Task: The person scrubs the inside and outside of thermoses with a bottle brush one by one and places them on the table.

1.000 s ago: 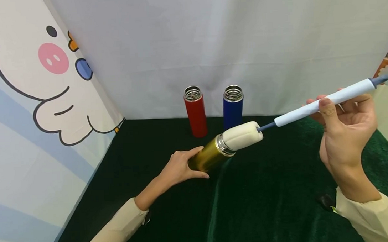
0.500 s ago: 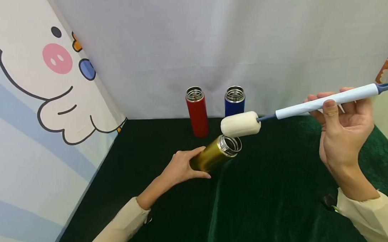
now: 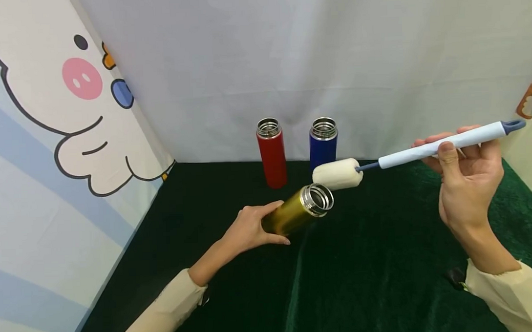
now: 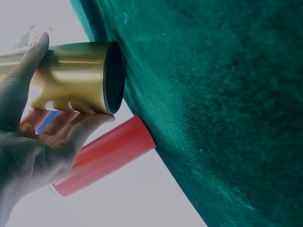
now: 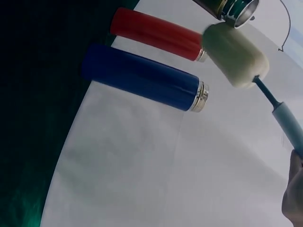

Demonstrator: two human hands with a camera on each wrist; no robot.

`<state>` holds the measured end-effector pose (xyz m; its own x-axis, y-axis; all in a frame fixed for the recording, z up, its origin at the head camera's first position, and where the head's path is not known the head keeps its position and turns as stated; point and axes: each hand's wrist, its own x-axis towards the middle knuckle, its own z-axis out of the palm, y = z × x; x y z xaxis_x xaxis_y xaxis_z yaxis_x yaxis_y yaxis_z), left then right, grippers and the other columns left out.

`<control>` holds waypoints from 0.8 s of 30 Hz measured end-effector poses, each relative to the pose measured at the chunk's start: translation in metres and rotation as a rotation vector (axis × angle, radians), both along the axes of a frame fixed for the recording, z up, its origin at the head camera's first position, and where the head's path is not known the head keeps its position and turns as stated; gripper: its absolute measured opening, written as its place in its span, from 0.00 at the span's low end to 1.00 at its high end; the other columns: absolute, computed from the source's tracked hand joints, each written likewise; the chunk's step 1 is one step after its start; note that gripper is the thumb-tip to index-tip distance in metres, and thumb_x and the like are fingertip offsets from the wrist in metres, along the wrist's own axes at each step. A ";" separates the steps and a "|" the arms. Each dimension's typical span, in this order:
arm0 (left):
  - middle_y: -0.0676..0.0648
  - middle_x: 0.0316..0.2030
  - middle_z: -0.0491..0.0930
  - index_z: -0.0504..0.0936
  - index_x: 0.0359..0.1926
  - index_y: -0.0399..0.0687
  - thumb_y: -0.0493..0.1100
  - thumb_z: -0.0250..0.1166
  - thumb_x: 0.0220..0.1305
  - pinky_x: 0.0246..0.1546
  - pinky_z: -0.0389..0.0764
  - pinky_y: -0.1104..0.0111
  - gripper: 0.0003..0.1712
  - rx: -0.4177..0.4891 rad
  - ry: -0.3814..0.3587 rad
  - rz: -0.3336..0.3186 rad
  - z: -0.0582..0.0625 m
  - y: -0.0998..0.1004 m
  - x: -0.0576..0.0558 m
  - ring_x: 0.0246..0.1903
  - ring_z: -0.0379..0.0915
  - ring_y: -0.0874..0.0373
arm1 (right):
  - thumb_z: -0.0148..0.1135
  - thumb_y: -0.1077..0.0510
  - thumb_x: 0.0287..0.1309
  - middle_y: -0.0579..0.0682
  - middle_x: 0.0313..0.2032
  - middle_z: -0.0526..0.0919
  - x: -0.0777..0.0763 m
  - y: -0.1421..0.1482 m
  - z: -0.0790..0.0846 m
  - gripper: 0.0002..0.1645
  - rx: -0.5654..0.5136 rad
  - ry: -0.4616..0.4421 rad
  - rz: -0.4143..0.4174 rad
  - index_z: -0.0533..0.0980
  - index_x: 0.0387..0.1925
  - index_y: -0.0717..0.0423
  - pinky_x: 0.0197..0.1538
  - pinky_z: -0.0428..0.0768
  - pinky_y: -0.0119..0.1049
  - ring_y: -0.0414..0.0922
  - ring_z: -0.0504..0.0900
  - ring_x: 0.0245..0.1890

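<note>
In the head view my left hand [image 3: 250, 230] grips a gold thermos bottle [image 3: 289, 215], tilted with its open steel mouth up and to the right. The left wrist view shows the bottle's dark base [image 4: 114, 78] held off the cloth. My right hand [image 3: 471, 178] holds the pale blue handle of a sponge bottle brush [image 3: 441, 144] between thumb and fingers. The brush's white sponge head [image 3: 337, 174] is outside the bottle, just behind and above its rim; whether they touch, I cannot tell.
A red bottle [image 3: 272, 156] and a blue bottle [image 3: 323, 147] stand upright and uncapped at the back, near the white curtain [image 3: 202, 90]. Dark green cloth [image 3: 362, 270] covers the table. On the left hangs a cartoon-printed sheet [image 3: 37, 159].
The sponge head has come out of the gold bottle's mouth and moved up behind the rim, then slightly right and down. My left hand keeps its hold on the bottle.
</note>
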<state>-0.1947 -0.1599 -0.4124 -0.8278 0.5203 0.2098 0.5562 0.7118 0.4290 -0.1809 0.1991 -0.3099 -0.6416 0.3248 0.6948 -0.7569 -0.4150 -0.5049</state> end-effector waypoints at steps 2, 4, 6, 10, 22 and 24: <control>0.47 0.48 0.87 0.76 0.68 0.52 0.59 0.82 0.47 0.43 0.84 0.65 0.47 0.018 -0.005 0.022 -0.002 0.000 0.000 0.40 0.81 0.59 | 0.53 0.78 0.66 0.64 0.40 0.87 0.004 0.006 -0.001 0.17 0.056 -0.001 -0.012 0.68 0.55 0.74 0.49 0.87 0.39 0.53 0.91 0.40; 0.48 0.47 0.87 0.76 0.68 0.53 0.59 0.82 0.48 0.43 0.84 0.66 0.47 0.036 -0.015 0.040 -0.004 0.000 -0.001 0.39 0.81 0.59 | 0.52 0.78 0.67 0.63 0.41 0.87 0.009 0.012 -0.002 0.17 0.100 0.003 0.004 0.68 0.56 0.75 0.49 0.87 0.39 0.52 0.91 0.40; 0.48 0.44 0.87 0.76 0.68 0.52 0.59 0.82 0.48 0.41 0.83 0.68 0.47 0.034 -0.003 0.058 -0.004 0.000 -0.002 0.36 0.80 0.61 | 0.51 0.78 0.67 0.64 0.41 0.87 0.014 0.014 -0.002 0.17 0.105 0.019 0.053 0.67 0.57 0.76 0.49 0.87 0.40 0.53 0.91 0.40; 0.48 0.42 0.88 0.76 0.68 0.51 0.62 0.81 0.47 0.34 0.80 0.71 0.49 -0.016 0.030 0.064 -0.001 0.005 -0.003 0.31 0.77 0.62 | 0.49 0.77 0.69 0.67 0.42 0.85 0.021 0.007 0.001 0.17 0.062 0.053 0.173 0.64 0.57 0.76 0.49 0.86 0.44 0.57 0.91 0.41; 0.50 0.47 0.87 0.76 0.67 0.54 0.62 0.81 0.48 0.41 0.84 0.66 0.47 -0.064 0.073 -0.017 0.000 0.007 0.002 0.38 0.80 0.60 | 0.50 0.77 0.68 0.66 0.43 0.83 0.006 -0.001 -0.001 0.15 0.005 0.062 0.068 0.64 0.54 0.74 0.52 0.86 0.43 0.56 0.90 0.43; 0.49 0.47 0.87 0.76 0.68 0.54 0.62 0.81 0.48 0.41 0.85 0.65 0.47 -0.048 0.056 0.002 0.000 0.006 0.002 0.38 0.81 0.60 | 0.50 0.78 0.68 0.64 0.43 0.84 0.005 0.004 -0.006 0.15 0.039 0.049 0.031 0.65 0.54 0.74 0.52 0.86 0.41 0.54 0.90 0.42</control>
<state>-0.1925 -0.1539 -0.4128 -0.8168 0.5288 0.2306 0.5765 0.7321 0.3630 -0.1757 0.2030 -0.3159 -0.6159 0.2773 0.7374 -0.7681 -0.4193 -0.4839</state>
